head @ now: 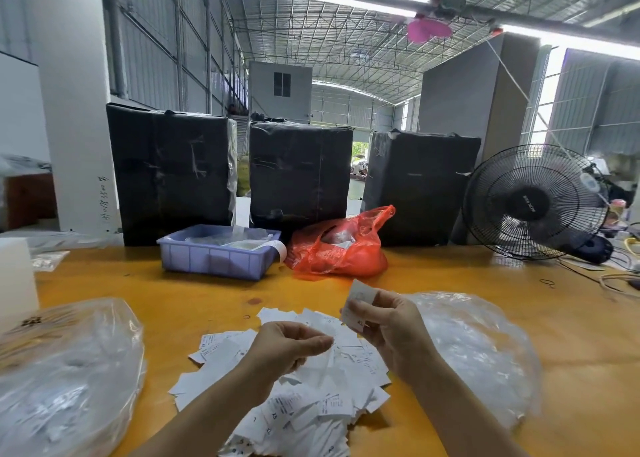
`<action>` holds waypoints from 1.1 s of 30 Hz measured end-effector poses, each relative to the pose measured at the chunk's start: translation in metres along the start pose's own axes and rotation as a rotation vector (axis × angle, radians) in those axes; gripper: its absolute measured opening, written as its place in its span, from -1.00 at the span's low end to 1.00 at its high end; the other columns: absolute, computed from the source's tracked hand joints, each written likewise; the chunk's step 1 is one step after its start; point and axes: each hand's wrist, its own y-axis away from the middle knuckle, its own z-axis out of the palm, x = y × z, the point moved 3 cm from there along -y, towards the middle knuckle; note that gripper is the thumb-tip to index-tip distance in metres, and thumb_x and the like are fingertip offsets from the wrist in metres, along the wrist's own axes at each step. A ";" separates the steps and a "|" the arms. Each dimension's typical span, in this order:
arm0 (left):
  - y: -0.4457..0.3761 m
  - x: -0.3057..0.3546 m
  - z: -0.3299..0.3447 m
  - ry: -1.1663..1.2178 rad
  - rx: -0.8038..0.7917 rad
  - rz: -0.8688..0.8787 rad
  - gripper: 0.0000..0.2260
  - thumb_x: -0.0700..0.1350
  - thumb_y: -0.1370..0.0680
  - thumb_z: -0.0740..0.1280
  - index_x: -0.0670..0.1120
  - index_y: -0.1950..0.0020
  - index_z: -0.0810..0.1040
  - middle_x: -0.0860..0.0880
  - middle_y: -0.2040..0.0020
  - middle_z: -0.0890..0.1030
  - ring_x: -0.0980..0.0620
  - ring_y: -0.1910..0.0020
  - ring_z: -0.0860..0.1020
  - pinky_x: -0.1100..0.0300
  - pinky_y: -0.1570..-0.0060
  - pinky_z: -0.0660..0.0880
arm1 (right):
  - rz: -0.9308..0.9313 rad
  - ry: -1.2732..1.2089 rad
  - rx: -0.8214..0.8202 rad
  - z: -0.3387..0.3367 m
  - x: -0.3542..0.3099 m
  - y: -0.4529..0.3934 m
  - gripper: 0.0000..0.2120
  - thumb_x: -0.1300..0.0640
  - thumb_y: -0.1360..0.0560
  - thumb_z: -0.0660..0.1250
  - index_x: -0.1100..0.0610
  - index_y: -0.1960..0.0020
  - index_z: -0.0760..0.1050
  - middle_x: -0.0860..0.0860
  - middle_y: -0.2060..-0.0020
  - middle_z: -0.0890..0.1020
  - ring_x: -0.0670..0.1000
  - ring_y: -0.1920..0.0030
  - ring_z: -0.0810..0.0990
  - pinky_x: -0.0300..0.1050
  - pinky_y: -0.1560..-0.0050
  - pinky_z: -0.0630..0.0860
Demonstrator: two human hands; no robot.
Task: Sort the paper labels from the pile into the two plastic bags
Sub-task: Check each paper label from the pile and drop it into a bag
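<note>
- Head view, only one on offer: right hand is up above the table, its fingers pinching a small stack of paper labels. The stack looks thin and fanned, so I reckon a loose pinch could let one slide back into the pile.
- Left hand hovers over the pile, fingertips curled together as if nipping one label; the print there is blurred, so I cannot tell for sure whether anything is caught between them.
- Pile sprawls between the two forearms, slips overlapping, some face down. Risk: two stuck together get lifted as one and land in the wrong bag.
- Left plastic bag slumps by the left forearm, right plastic bag lies just beyond the right wrist. Both are clear and crumpled, their mouths hard to make out; a drop could miss the opening and land on the table.
- Standing fan faces the table from the far right. Whether it is running, I cannot tell; if it is, light slips could scatter.
- Red bag and blue tray sit well back, a possible wrong destination only on a long reach.
</note>
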 end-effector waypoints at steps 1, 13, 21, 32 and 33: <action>0.000 -0.001 0.001 0.003 -0.006 -0.008 -0.80 -0.06 -0.13 0.58 -0.13 0.35 0.68 -0.01 0.51 0.49 0.14 0.55 0.31 0.34 0.52 0.26 | 0.003 -0.004 -0.013 0.002 0.001 0.000 -0.82 0.30 -0.24 0.47 0.22 0.17 0.58 0.10 0.31 0.65 0.04 0.28 0.66 -0.16 0.30 0.59; -0.004 -0.005 0.005 0.008 -0.044 -0.047 -0.76 -0.04 -0.06 0.59 -0.12 0.41 0.66 -0.03 0.53 0.43 0.11 0.57 0.29 0.32 0.54 0.19 | -0.065 0.082 0.095 0.010 0.013 -0.003 -0.89 0.22 -0.38 0.45 0.14 0.18 0.51 0.03 0.38 0.64 -0.03 0.34 0.57 -0.19 0.25 0.51; -0.005 -0.006 0.004 0.038 -0.036 -0.038 -0.74 -0.04 -0.02 0.61 -0.10 0.45 0.63 -0.02 0.53 0.45 0.11 0.56 0.30 0.30 0.54 0.18 | -0.107 0.228 0.056 0.011 0.022 0.004 -0.89 0.19 -0.39 0.46 0.16 0.19 0.53 0.06 0.40 0.64 -0.02 0.35 0.59 -0.22 0.32 0.52; -0.002 -0.008 0.004 0.022 -0.029 -0.066 -0.67 0.00 -0.03 0.60 -0.10 0.29 0.71 0.01 0.50 0.50 0.15 0.57 0.32 0.32 0.51 0.22 | -0.221 0.207 0.148 0.010 0.014 0.007 -0.87 0.14 -0.44 0.41 0.16 0.10 0.49 0.15 0.25 0.66 0.06 0.22 0.63 -0.17 0.24 0.55; -0.002 -0.008 0.004 0.039 -0.026 -0.070 -0.69 0.00 -0.07 0.60 -0.10 0.27 0.72 0.02 0.52 0.47 0.15 0.57 0.32 0.31 0.50 0.22 | -0.229 0.222 0.149 0.010 0.014 0.008 -0.87 0.14 -0.44 0.41 0.15 0.10 0.49 0.14 0.25 0.66 0.05 0.22 0.64 -0.18 0.25 0.55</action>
